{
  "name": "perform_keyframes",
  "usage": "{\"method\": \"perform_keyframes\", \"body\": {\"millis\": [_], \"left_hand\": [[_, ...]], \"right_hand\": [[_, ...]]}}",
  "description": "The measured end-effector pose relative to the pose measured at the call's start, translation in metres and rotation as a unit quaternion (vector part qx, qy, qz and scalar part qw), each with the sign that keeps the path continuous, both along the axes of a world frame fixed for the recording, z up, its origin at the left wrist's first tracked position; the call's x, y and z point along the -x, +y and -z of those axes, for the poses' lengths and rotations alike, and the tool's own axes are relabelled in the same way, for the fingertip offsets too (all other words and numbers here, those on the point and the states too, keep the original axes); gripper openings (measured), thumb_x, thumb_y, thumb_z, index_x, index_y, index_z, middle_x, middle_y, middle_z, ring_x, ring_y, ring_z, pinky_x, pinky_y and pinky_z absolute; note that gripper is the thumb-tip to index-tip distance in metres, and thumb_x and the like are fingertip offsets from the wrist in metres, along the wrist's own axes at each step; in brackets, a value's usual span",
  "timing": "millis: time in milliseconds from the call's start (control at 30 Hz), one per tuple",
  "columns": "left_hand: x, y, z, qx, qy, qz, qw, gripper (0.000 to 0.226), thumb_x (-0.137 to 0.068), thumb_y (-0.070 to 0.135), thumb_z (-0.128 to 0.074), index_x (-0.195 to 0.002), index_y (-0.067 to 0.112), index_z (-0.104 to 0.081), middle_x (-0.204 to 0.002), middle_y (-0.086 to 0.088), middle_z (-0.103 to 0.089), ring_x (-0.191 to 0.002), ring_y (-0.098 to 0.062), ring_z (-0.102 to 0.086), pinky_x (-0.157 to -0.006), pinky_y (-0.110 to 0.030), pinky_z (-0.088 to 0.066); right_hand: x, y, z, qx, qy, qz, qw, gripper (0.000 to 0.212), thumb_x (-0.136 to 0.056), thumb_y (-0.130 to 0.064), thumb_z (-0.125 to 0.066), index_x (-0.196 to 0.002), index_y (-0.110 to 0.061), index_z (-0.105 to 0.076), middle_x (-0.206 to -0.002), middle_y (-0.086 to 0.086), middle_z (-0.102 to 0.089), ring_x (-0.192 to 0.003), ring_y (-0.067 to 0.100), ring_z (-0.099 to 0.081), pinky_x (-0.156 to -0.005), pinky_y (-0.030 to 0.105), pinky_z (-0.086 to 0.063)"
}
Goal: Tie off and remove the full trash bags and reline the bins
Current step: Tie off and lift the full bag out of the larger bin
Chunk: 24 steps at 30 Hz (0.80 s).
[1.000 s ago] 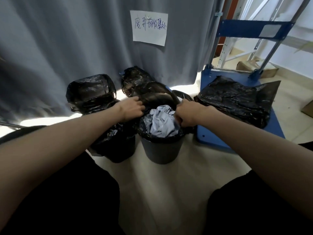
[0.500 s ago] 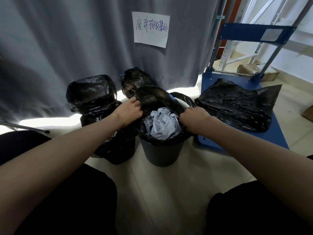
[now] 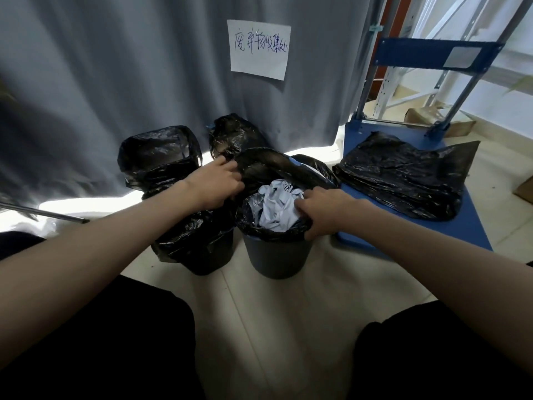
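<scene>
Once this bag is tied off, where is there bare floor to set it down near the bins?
Bare pale tile floor lies in front of the dark grey plastic bin, between the person's knees. More shows right of the blue platform cart. Crowded: behind the bins by the grey curtain, and the cart deck, covered by flat black plastic bags.

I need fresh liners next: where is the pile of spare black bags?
In the head view, the spare black bags lie on the blue cart at right, just beyond the right hand.
</scene>
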<state>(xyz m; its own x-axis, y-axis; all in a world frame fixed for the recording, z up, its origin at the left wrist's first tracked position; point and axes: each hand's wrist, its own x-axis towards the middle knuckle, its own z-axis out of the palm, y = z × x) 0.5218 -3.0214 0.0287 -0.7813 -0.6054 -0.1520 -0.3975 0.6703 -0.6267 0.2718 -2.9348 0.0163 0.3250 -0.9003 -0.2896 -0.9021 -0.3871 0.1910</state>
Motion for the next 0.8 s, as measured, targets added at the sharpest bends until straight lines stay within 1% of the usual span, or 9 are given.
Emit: {"method": "perform_keyframes", "body": {"millis": [33,100,167,267,367,433,567,667,800], "left_hand": [[0.001,0.004,0.005,-0.017,-0.012,0.004,1.000,0.048,-0.077,0.037,-0.066,-0.122,0.027,-0.054,-0.119,0.009,-0.058,-0.118,-0.018,-0.044,-0.096,-0.033,-0.034],[0.005,0.012,0.016,-0.035,-0.043,0.007,0.998,0.064,-0.076,0.042,-0.069,-0.133,0.025,-0.046,-0.123,0.007,-0.057,-0.119,-0.019,-0.044,-0.101,-0.034,-0.031],[0.006,0.016,0.024,-0.026,-0.029,0.028,0.999,0.046,-0.084,0.033,-0.060,-0.128,0.024,-0.049,-0.116,0.006,-0.062,-0.116,-0.020,-0.047,-0.101,-0.034,-0.032],[0.005,0.015,0.021,0.001,0.001,0.041,0.999,0.021,-0.090,0.023,-0.049,-0.108,0.026,-0.060,-0.104,0.008,-0.067,-0.110,-0.018,-0.050,-0.096,-0.032,-0.031],[0.003,0.012,0.014,-0.014,0.016,0.041,0.999,0.015,-0.089,0.027,-0.049,-0.096,0.028,-0.062,-0.097,0.009,-0.066,-0.105,-0.015,-0.052,-0.091,-0.031,-0.031],[0.003,0.013,0.011,-0.024,0.034,0.037,0.998,0.013,-0.087,0.029,-0.049,-0.091,0.028,-0.062,-0.094,0.009,-0.066,-0.102,-0.014,-0.052,-0.087,-0.030,-0.030],[0.004,0.012,0.004,-0.067,0.043,0.005,0.997,0.010,-0.083,0.032,-0.055,-0.088,0.029,-0.062,-0.093,0.009,-0.065,-0.101,-0.013,-0.053,-0.084,-0.030,-0.032],[0.004,0.010,-0.011,-0.105,0.115,0.000,0.988,0.006,-0.081,0.031,-0.057,-0.085,0.029,-0.062,-0.089,0.012,-0.062,-0.098,-0.012,-0.055,-0.082,-0.030,-0.033],[0.005,0.012,-0.020,-0.065,0.259,-0.005,0.964,0.003,-0.082,0.024,-0.059,-0.082,0.026,-0.061,-0.089,0.009,-0.059,-0.089,-0.016,-0.060,-0.072,-0.027,-0.022]], "right_hand": [[0.000,0.002,0.004,-0.006,0.024,-0.013,1.000,0.065,-0.074,-0.050,-0.072,-0.125,-0.020,-0.047,-0.121,0.006,-0.050,-0.114,0.027,-0.049,-0.073,0.034,-0.037],[-0.001,0.007,0.011,0.020,0.054,-0.040,0.997,0.062,-0.080,-0.034,-0.072,-0.131,-0.018,-0.041,-0.124,0.008,-0.049,-0.115,0.027,-0.050,-0.075,0.035,-0.041],[-0.002,0.011,0.015,0.068,0.057,-0.059,0.994,0.053,-0.085,-0.017,-0.064,-0.132,-0.015,-0.039,-0.123,0.009,-0.052,-0.114,0.027,-0.052,-0.076,0.036,-0.044],[-0.001,0.012,0.015,0.115,0.034,-0.062,0.991,0.043,-0.088,-0.009,-0.058,-0.127,-0.014,-0.041,-0.116,0.006,-0.058,-0.110,0.027,-0.057,-0.072,0.036,-0.044],[0.002,0.010,0.013,0.120,0.023,-0.041,0.992,0.032,-0.089,-0.010,-0.056,-0.120,-0.015,-0.049,-0.115,0.005,-0.060,-0.107,0.026,-0.059,-0.071,0.037,-0.045],[0.004,0.008,0.010,0.124,0.000,-0.009,0.992,0.026,-0.087,-0.011,-0.055,-0.113,-0.016,-0.053,-0.112,0.004,-0.061,-0.103,0.027,-0.061,-0.065,0.034,-0.040],[0.004,0.006,0.008,0.153,-0.053,0.047,0.986,0.018,-0.088,-0.010,-0.053,-0.105,-0.014,-0.052,-0.106,0.006,-0.060,-0.094,0.031,-0.063,-0.060,0.035,-0.034],[0.001,0.006,0.010,0.157,-0.067,0.054,0.984,0.021,-0.088,-0.007,-0.054,-0.108,-0.014,-0.051,-0.106,0.008,-0.057,-0.092,0.033,-0.063,-0.059,0.036,-0.034],[-0.003,0.008,0.013,0.122,-0.097,0.046,0.987,0.024,-0.087,-0.002,-0.053,-0.110,-0.011,-0.050,-0.108,0.011,-0.053,-0.091,0.035,-0.061,-0.062,0.037,-0.035]]}}
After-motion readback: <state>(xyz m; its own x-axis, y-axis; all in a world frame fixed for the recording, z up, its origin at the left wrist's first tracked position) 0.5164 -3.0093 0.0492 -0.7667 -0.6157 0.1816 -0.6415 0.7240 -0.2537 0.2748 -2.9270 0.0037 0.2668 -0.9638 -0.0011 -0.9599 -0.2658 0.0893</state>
